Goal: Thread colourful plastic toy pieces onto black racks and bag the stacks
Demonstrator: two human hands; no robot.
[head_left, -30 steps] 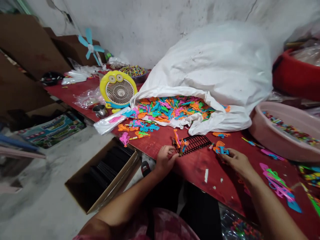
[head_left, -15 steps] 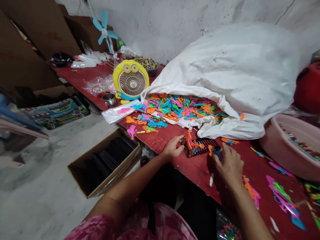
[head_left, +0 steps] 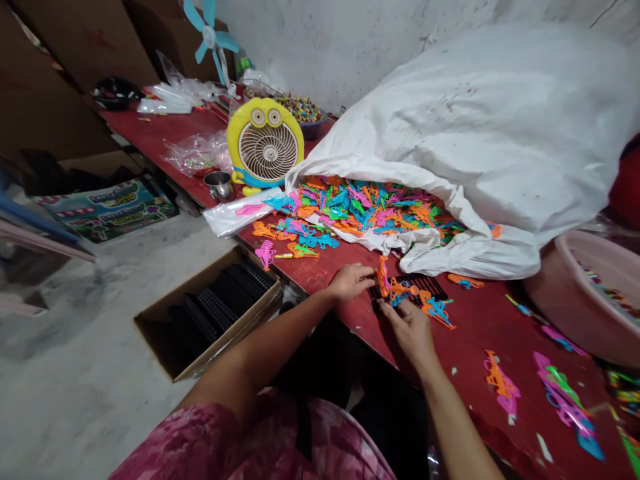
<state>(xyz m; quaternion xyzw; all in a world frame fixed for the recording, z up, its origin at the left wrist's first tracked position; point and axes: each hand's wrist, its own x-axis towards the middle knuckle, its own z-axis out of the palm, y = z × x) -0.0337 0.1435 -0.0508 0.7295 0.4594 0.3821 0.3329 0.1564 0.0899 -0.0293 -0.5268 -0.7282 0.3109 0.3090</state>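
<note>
Your black rack (head_left: 435,285) lies on the red table (head_left: 465,340), its long axis running left to right. At its right end, an orange-and-blue toy (head_left: 438,309) slants, narrow tip pointing near and right. Your left hand (head_left: 351,281) is at the rack's left end, your right hand (head_left: 411,328) at its near edge; whether these 2 grip anything, you cannot tell.

The right hand (head_left: 411,328) has let go of the orange-and-blue toy (head_left: 435,308), which now lies on the right end of the black grid (head_left: 436,285). That hand has moved left, to the grid's near edge.
</note>
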